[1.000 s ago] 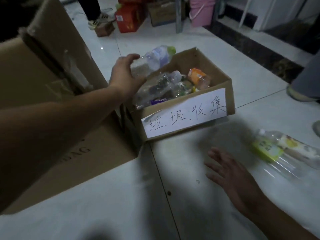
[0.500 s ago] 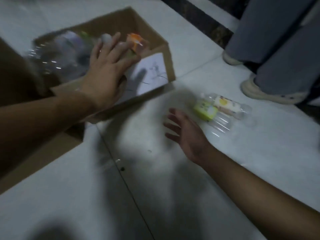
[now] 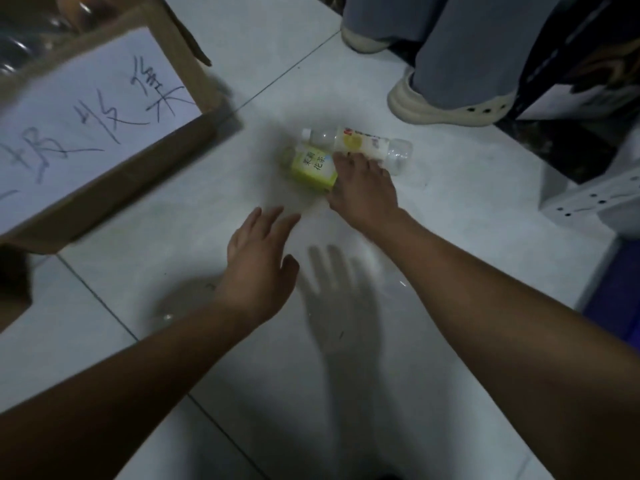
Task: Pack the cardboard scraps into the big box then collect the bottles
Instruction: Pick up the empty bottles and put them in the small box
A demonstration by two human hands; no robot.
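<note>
Two empty plastic bottles lie side by side on the white tiled floor: a green-labelled bottle [image 3: 313, 168] and a white-labelled bottle [image 3: 360, 143] just behind it. My right hand [image 3: 365, 190] lies over the green-labelled bottle's clear body, fingers curled across it to the white bottle's edge and thumb on the near side. My left hand [image 3: 259, 261] hovers open above the floor, a little short of the bottles, holding nothing. The small cardboard box [image 3: 121, 190] with a handwritten paper label is at the upper left, with clear bottles [image 3: 20, 46] inside it.
A person stands just behind the bottles, in grey trousers and cream shoes [image 3: 446, 103]. A dark box [image 3: 585, 64] and a white perforated part [image 3: 595, 199] are at the right. A corner of the big cardboard box [image 3: 14, 289] shows at the left edge.
My left hand let go of a bottle at the small box and swung down to the floor. My right hand reached forward onto the two bottles. The view tilted down and right.
</note>
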